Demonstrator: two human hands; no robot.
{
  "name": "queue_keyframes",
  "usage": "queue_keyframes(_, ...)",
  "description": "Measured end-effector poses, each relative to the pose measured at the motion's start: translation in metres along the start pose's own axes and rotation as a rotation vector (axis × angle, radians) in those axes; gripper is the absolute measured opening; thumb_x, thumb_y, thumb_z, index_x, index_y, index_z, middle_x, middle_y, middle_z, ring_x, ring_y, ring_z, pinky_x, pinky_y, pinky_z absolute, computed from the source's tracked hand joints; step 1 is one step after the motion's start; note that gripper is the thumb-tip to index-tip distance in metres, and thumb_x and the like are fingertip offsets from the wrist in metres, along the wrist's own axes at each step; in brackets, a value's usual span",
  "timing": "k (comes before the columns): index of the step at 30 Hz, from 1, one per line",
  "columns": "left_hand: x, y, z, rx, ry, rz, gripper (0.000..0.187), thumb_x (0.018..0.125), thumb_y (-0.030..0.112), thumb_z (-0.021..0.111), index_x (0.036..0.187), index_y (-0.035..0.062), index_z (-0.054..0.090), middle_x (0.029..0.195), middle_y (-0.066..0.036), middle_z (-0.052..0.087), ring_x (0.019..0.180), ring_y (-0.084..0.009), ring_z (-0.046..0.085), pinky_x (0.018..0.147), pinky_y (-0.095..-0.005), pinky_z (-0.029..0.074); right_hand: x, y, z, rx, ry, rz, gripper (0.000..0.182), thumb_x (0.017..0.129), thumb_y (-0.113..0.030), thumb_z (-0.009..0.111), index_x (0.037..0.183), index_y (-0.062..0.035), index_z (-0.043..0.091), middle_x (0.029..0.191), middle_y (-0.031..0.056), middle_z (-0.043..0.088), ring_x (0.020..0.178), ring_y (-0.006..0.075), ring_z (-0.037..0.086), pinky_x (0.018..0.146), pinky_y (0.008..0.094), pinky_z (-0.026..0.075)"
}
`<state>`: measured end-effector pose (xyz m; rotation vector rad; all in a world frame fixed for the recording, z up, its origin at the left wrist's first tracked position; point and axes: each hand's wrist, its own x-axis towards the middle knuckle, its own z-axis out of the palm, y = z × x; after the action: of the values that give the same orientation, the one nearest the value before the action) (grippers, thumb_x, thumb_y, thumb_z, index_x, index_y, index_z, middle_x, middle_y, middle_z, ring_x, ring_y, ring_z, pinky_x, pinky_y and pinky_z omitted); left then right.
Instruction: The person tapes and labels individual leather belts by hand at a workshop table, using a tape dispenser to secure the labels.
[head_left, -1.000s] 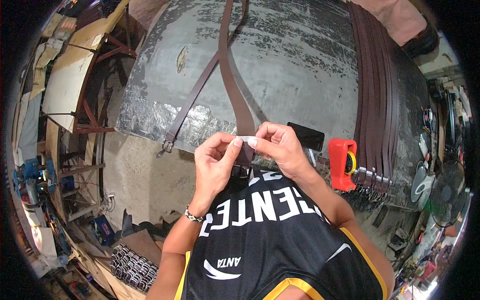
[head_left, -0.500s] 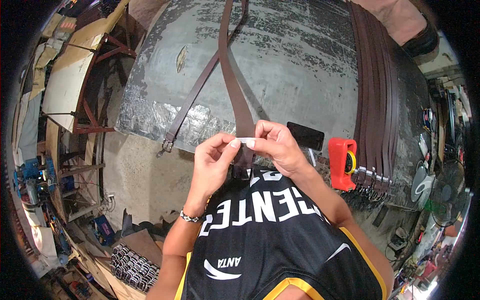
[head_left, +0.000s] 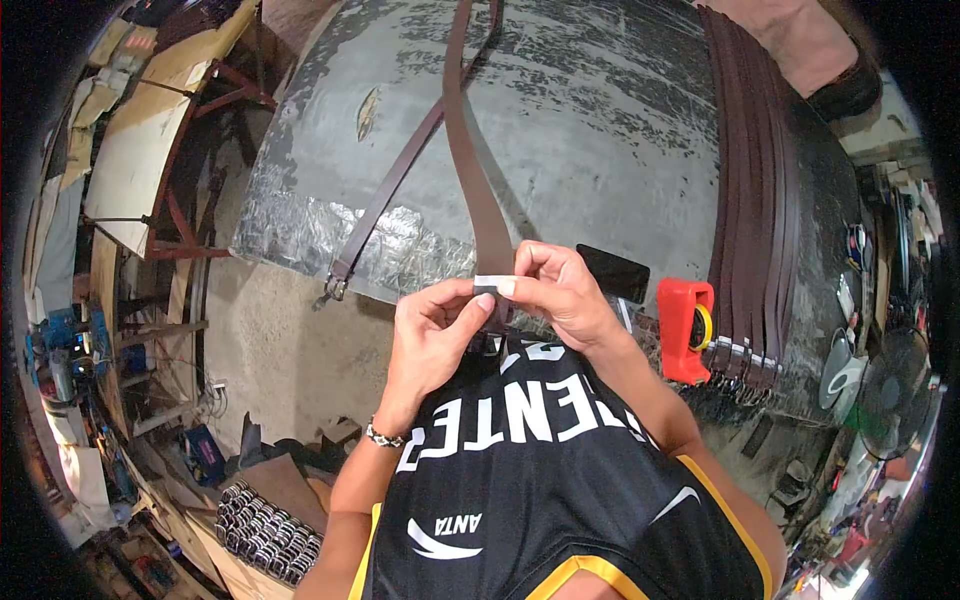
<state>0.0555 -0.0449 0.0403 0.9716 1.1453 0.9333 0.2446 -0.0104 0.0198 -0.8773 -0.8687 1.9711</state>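
A long brown belt (head_left: 466,150) runs down the table toward my body, with a short whitish strip (head_left: 492,281) lying across it near its close end. My left hand (head_left: 440,325) pinches the belt at the left of the strip, thumb and fingers closed. From the right side, my right hand (head_left: 560,295) is closed on the belt too, its thumb pressed on the strip's right end. The belt's buckle end (head_left: 336,287) hangs over the table's front edge at the left. Below my fingers, the near end of the belt is partly hidden.
On the worn grey table (head_left: 600,150), several brown belts (head_left: 750,180) lie side by side at the right. A black phone (head_left: 625,276) and a red tape dispenser (head_left: 683,330) sit near the front edge. Several buckles (head_left: 265,530) are stacked at lower left; a fan (head_left: 893,385) stands right.
My left thumb has slid down off the strip's left end, so more of the strip shows. My right hand stays almost in place.
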Motion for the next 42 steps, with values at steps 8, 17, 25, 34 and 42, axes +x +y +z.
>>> queue_keyframes(8,0.007,-0.004,-0.002,0.142,0.134,0.018,0.013,0.091,0.005,0.066,0.097,-0.0054,0.070,0.084,-0.002,0.068,0.074,-0.0065,0.060,0.067,-0.0220,0.048,-0.006,0.005,-0.003,-0.228,0.088,-0.022,0.012,0.091,-0.016,0.069,0.092,-0.0041,0.066,0.078,-0.0011,0.063,0.066,0.0036,0.054,0.058,0.0198,0.042)
queue_keyframes(17,0.018,-0.030,-0.024,0.122,0.154,0.070,0.013,0.091,0.006,0.064,0.089,-0.0063,0.066,0.081,-0.009,0.068,0.071,-0.0150,0.064,0.069,-0.0285,0.051,-0.128,0.008,-0.123,-0.234,0.679,-0.012,0.017,0.093,-0.020,0.062,0.095,-0.0051,0.069,0.081,0.0008,0.066,0.067,0.0056,0.057,0.058,0.0198,0.045)
queue_keyframes(25,0.020,-0.015,-0.001,0.080,0.120,0.012,0.016,0.093,0.009,0.062,0.094,-0.0060,0.065,0.085,-0.014,0.070,0.075,-0.0201,0.068,0.074,-0.0327,0.055,-0.279,0.041,-0.227,-0.850,1.251,0.009,0.018,0.090,-0.018,0.064,0.092,-0.0005,0.070,0.085,0.0074,0.069,0.073,0.0151,0.062,0.069,0.0285,0.049)
queue_keyframes(34,0.028,-0.009,0.012,0.031,0.084,0.026,0.015,0.093,0.008,0.061,0.093,-0.0062,0.065,0.085,-0.015,0.069,0.075,-0.0217,0.068,0.077,-0.0370,0.057,-0.287,0.060,-0.215,-0.796,1.142,0.068,0.021,0.087,-0.021,0.068,0.092,-0.0018,0.071,0.093,0.0101,0.063,0.094,0.0223,0.059,0.084,0.0334,0.048)
queue_keyframes(42,0.030,-0.016,0.023,0.045,0.041,0.033,0.013,0.092,0.008,0.062,0.093,-0.0042,0.066,0.087,-0.015,0.070,0.077,-0.0219,0.068,0.078,-0.0366,0.057,-0.288,0.064,-0.227,-0.795,1.077,0.121,0.018,0.086,-0.017,0.071,0.090,0.0001,0.070,0.106,0.0083,0.057,0.096,0.0183,0.058,0.082,0.0328,0.049)
